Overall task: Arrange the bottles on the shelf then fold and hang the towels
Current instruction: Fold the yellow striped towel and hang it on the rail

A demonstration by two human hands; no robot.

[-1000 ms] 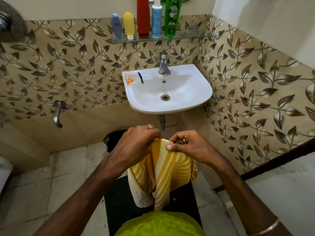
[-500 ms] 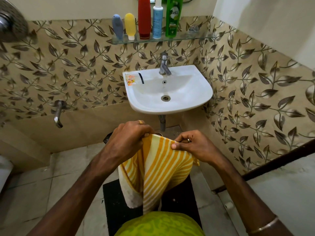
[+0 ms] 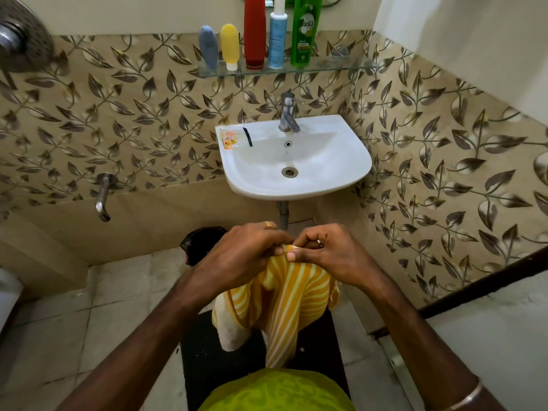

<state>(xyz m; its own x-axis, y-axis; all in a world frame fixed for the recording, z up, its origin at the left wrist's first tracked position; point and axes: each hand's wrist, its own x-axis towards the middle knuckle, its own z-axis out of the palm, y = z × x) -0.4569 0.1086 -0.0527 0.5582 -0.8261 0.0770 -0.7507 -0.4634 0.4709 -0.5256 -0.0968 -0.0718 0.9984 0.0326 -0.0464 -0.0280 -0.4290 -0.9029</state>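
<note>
both hands, left hand [image 3: 240, 259] and right hand [image 3: 329, 256], pinch the top edge of the yellow striped towel [image 3: 281, 304], which hangs below them over the black mat [image 3: 207, 363]. beyond, the sink [image 3: 296, 161]; five bottles [image 3: 255, 34] stand on the glass shelf [image 3: 341, 66].

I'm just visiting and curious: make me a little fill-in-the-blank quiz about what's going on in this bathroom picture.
1. Both the left hand and the right hand pinch the top edge of a towel striped white and ____.
2. The clear glass shelf above the white ceramic sink holds ____ bottles.
3. The tallest green plastic bottle stands at the ____ end of the row.

Missing words: yellow; five; right
</note>
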